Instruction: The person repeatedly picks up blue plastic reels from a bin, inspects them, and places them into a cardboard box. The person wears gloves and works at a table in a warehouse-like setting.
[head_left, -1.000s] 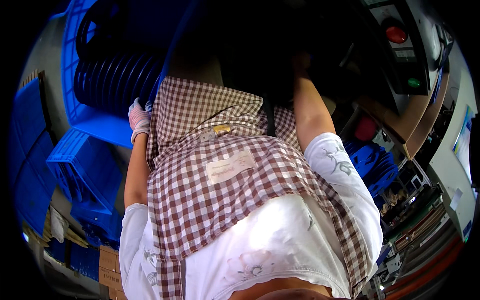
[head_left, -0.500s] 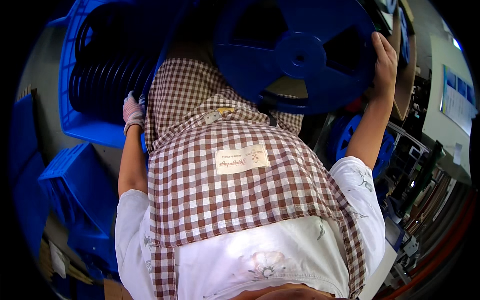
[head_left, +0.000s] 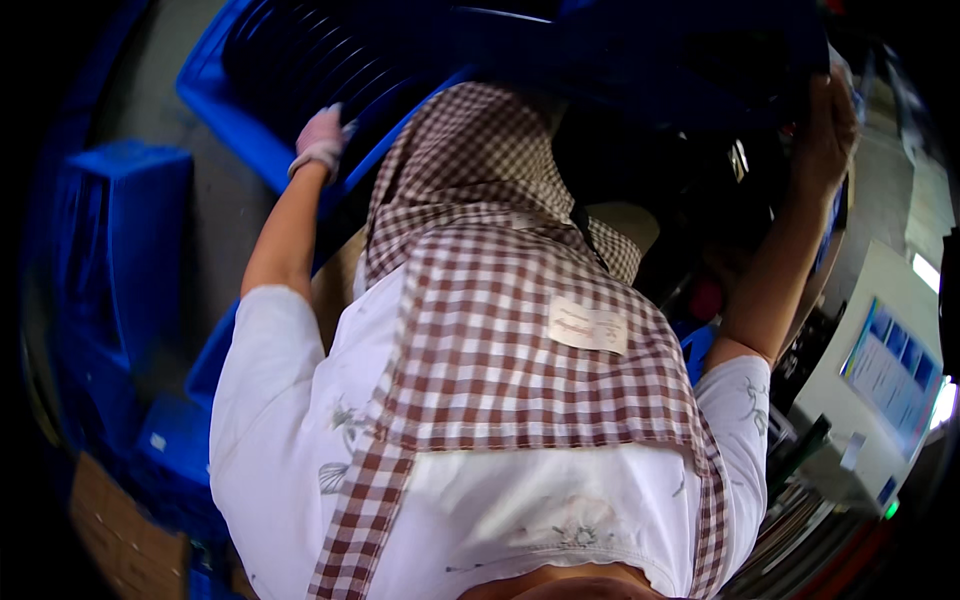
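My right hand is closed on the right edge of a large dark blue reel, held up in front of me and seen nearly edge-on, deep in shadow. My left hand wears a pale pinkish glove. It lies at the inner side of a blue plastic crate, close beside a row of dark round reels standing in it. Its fingertips are dark and smeared, so whether they grip a reel or the crate cannot be made out.
Several blue plastic bins stand on the grey floor at my left. A cardboard box lies at lower left. At right are a pale board with a printed sheet and, below it, a stack of long strips.
The blue reel has swung up and away, its face turning out of sight. My right hand has moved outward with it. The view has turned, shifting the crate and left hand rightward.
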